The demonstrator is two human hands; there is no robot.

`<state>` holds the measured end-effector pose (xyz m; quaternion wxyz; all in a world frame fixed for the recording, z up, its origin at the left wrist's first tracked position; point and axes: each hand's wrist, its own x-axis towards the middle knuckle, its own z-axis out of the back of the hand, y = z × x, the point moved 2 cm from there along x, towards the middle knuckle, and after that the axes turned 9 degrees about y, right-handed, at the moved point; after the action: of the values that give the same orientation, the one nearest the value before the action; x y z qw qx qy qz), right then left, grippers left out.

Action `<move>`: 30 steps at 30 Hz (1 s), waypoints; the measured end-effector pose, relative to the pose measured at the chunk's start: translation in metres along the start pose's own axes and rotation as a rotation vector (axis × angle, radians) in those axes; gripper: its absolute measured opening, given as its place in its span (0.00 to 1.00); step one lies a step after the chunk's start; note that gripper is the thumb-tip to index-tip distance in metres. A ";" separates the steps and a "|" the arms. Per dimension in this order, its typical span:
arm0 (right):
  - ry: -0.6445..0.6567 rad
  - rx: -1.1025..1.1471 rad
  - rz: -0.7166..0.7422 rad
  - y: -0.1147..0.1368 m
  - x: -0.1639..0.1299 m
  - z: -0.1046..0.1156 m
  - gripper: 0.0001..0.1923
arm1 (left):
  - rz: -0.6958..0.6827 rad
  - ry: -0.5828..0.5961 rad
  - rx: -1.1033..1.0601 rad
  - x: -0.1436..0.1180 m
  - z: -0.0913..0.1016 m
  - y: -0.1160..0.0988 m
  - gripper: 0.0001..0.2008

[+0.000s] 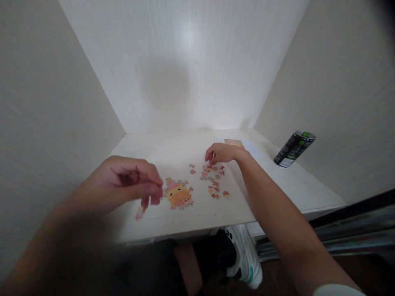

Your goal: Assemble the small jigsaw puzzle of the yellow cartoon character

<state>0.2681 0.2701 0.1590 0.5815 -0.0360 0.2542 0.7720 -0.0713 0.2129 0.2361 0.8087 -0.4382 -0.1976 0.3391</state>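
A partly joined jigsaw patch [179, 195], orange and pink, lies on a pale sheet on the white desk [308, 187]. My left hand [132, 183] hovers just left of it, fingers pinched together near the patch's edge; whether a piece is between them is unclear. A small pink piece [139, 214] lies below that hand. My right hand [220, 154] reaches farther back, fingertips curled down onto a scatter of loose pieces [212, 179].
A black drink can [294, 149] stands at the right of the desk. A printed picture card [235, 143] lies behind my right hand. Walls close in the desk on three sides. A white shoe [245, 257] shows below the desk's front edge.
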 end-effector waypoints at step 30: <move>0.167 0.511 0.252 0.043 -0.009 -0.004 0.15 | -0.093 0.336 0.656 0.047 -0.051 0.057 0.15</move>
<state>0.2308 0.2522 0.1740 0.4485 0.0800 0.4896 0.7435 -0.0291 0.2392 0.1615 0.9419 -0.1958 0.0371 0.2705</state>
